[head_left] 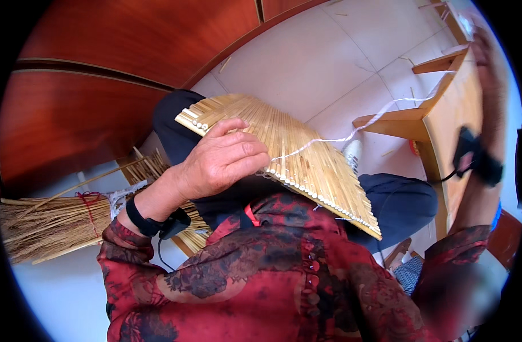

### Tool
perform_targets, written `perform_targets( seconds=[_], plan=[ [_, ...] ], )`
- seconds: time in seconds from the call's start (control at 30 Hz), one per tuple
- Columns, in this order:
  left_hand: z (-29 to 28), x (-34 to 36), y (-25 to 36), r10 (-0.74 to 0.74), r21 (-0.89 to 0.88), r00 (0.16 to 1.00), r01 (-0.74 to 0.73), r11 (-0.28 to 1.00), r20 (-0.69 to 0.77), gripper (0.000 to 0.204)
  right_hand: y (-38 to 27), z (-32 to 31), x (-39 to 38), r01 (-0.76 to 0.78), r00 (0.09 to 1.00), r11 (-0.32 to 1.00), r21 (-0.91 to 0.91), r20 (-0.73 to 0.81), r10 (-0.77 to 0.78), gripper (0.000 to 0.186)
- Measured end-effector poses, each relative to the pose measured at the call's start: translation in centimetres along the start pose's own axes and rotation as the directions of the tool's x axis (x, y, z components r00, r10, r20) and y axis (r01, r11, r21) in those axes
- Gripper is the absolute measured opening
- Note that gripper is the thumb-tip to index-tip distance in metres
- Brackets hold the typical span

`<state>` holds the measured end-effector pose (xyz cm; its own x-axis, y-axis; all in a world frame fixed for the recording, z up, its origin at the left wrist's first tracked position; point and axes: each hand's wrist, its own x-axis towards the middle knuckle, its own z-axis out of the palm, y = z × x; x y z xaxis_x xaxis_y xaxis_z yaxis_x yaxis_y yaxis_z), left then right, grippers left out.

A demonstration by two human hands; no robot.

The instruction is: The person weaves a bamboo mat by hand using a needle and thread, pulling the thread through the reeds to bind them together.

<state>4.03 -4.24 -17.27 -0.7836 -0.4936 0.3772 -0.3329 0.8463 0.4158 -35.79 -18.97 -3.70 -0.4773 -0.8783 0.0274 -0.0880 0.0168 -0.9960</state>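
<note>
A flat mat of pale, tightly laid plant stalks point(306, 154) lies tilted across my lap, its cut stalk ends lined along the near edge. My left hand point(229, 154) grips that near edge, fingers curled over the top; its thumb is partly hidden. From beside its fingertips a white thread point(352, 137) runs slack over the mat and off to the right, up towards my right hand. Raised at the far right, my right hand point(484, 60) is smeared by motion, so its fingers and any hold on the thread cannot be made out.
Bundled brush-ended stalks point(50, 222) tied with red string lie at the left. A wooden bench point(455, 125) stands on the right, close to my right forearm. Reddish wooden cabinet doors point(124, 40) rise at the far left. Stalk scraps dot the tiled floor point(306, 62).
</note>
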Motion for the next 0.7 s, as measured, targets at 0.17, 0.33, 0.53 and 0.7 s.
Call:
perform_targets(
  seconds=[0.17,0.33,0.53,0.7],
  plan=[
    [0.5,0.0,-0.3,-0.007,-0.026,1.0,0.006,1.0,-0.022,0.019,8.6,7.9,-17.0,-0.229,0.278,0.895,-0.382,0.856,0.436,0.018],
    [0.9,-0.7,0.0,-0.012,0.025,0.995,0.015,1.0,-0.104,0.02,12.0,8.8,-20.7,-0.289,0.255,0.85,-0.441,0.82,0.512,0.013],
    [1.6,-0.8,0.0,-0.055,0.03,0.984,0.061,0.998,-0.172,0.022,12.8,8.4,-20.9,-0.013,0.389,0.945,-0.326,0.869,0.305,0.013],
    [1.4,-0.4,0.2,-0.046,-0.023,0.99,0.044,0.999,-0.136,0.021,16.2,6.3,-12.6,0.659,0.662,0.646,-0.385,0.704,-0.256,0.019]
  ],
)
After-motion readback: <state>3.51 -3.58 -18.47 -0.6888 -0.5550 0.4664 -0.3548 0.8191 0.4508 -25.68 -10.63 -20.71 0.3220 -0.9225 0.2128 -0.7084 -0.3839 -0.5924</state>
